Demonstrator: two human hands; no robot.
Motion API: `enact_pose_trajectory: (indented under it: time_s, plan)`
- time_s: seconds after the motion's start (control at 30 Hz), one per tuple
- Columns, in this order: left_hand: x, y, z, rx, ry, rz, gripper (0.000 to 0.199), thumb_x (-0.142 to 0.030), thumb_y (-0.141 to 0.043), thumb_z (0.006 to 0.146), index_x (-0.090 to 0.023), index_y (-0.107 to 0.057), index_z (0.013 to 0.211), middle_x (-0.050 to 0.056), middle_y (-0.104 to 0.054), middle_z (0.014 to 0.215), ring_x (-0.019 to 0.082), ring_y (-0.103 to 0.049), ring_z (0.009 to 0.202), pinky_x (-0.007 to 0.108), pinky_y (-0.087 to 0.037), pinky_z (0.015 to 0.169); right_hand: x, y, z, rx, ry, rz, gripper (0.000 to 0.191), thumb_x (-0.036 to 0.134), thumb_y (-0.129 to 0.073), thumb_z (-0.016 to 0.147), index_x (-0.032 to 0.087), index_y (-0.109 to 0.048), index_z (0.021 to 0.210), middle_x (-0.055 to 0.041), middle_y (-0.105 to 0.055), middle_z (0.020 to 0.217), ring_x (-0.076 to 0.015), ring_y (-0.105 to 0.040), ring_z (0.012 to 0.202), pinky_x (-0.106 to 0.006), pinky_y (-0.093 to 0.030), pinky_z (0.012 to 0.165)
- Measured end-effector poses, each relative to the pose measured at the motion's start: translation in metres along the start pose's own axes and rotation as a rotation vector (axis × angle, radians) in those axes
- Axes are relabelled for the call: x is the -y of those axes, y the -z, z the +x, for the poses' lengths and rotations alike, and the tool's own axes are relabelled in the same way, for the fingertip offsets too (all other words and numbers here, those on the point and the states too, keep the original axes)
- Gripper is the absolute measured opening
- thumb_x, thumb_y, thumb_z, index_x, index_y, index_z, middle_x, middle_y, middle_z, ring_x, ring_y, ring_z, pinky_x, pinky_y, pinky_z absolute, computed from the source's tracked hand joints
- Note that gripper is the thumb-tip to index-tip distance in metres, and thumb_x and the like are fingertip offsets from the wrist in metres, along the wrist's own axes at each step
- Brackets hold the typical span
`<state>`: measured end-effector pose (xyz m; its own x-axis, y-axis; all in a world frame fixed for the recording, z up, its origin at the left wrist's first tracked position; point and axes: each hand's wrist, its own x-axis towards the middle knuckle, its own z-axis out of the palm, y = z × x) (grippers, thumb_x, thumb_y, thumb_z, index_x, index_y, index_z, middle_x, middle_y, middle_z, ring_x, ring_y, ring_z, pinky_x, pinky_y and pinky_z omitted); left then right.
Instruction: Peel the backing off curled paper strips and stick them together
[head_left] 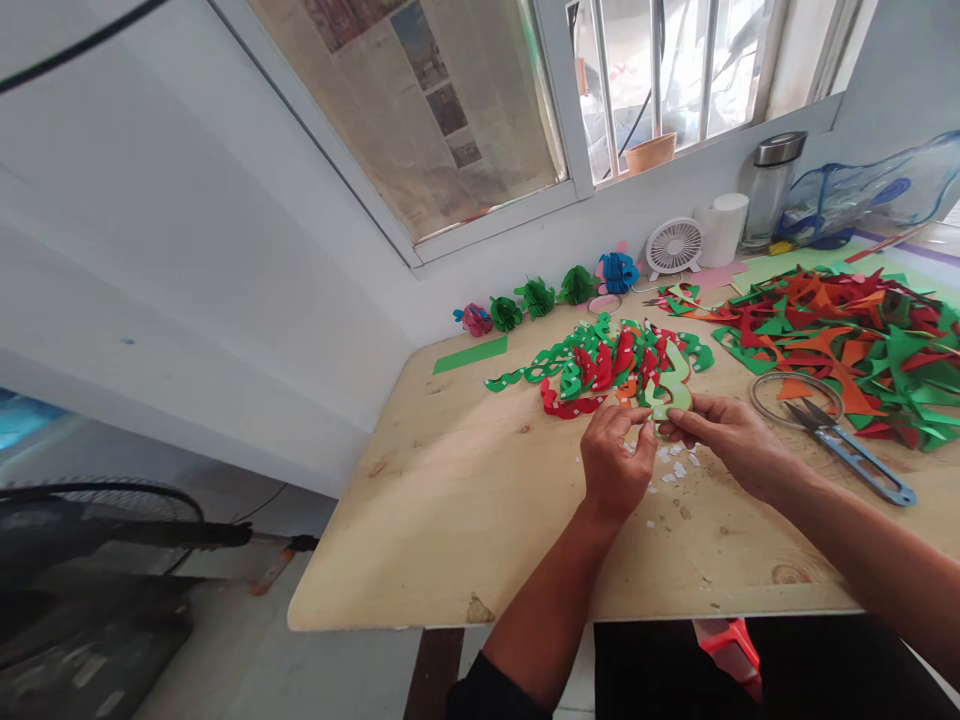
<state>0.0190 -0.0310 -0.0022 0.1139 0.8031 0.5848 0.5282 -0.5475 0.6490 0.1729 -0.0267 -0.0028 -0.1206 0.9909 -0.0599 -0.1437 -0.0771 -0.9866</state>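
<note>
The right hand [720,430] has its thumb and fingers clamped on a wavy light-green paper strip [678,365], held above the pale wooden table [450,520] near a pile of wavy green and red paper strips [592,365]. The left hand [616,455] has thumb and forefinger drawn near together at the strip's near end; whether they pinch it, I cannot tell. Leftward, open board runs to the table's rounded corner; rightward, blue-handled metal snips [859,458] and a large red, orange and green paper-scrap heap [847,340] narrow the room.
</note>
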Motion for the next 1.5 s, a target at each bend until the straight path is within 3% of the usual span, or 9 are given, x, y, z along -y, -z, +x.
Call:
enact_pose_trajectory:
  time_s: [0.57, 0.97, 1.33, 1.5]
  plan:
    - [0.0004, -0.0027, -0.0028, -0.041, -0.182, 0.189, 0.020, -0.017, -0.055, 0.080, -0.018, -0.067, 0.096, 0.006, -0.067, 0.084, 0.018, -0.060, 0.082, 0.034, -0.052, 0.079, 0.0012, -0.0022, 0.0004, -0.045, -0.047, 0.026, 0.034, 0.049, -0.074, 0.064, 0.017, -0.070, 0.075, -0.0030, -0.067, 0.063, -0.0123, -0.054, 0.059, -0.023, -0.037, 0.051]
    - [-0.0030, -0.0024, -0.0027, -0.001, -0.072, 0.051, 0.023, -0.016, -0.056, 0.078, -0.020, -0.066, 0.099, 0.005, -0.067, 0.090, 0.018, -0.060, 0.088, 0.034, -0.052, 0.081, 0.0032, -0.0015, 0.0007, -0.086, -0.016, -0.042, 0.035, 0.054, -0.072, 0.064, 0.019, -0.069, 0.070, -0.0045, -0.068, 0.065, -0.0139, -0.054, 0.056, -0.025, -0.040, 0.050]
    - [-0.0038, -0.0039, -0.0036, 0.005, -0.237, 0.177, 0.028, -0.017, -0.050, 0.082, -0.017, -0.063, 0.106, 0.007, -0.066, 0.094, 0.020, -0.057, 0.093, 0.037, -0.049, 0.087, 0.0026, -0.0011, 0.0011, -0.095, -0.021, 0.024, 0.033, 0.049, -0.074, 0.064, 0.018, -0.069, 0.073, -0.0022, -0.065, 0.064, -0.0116, -0.051, 0.057, -0.024, -0.037, 0.053]
    - [-0.0058, -0.0054, -0.0044, 0.011, -0.230, 0.162, 0.030, -0.017, -0.052, 0.081, -0.017, -0.061, 0.109, 0.008, -0.064, 0.098, 0.021, -0.056, 0.097, 0.038, -0.048, 0.089, 0.0041, -0.0013, 0.0008, -0.110, -0.014, 0.009, 0.035, 0.051, -0.074, 0.062, 0.017, -0.069, 0.070, -0.0021, -0.064, 0.062, -0.0115, -0.051, 0.055, -0.024, -0.037, 0.051]
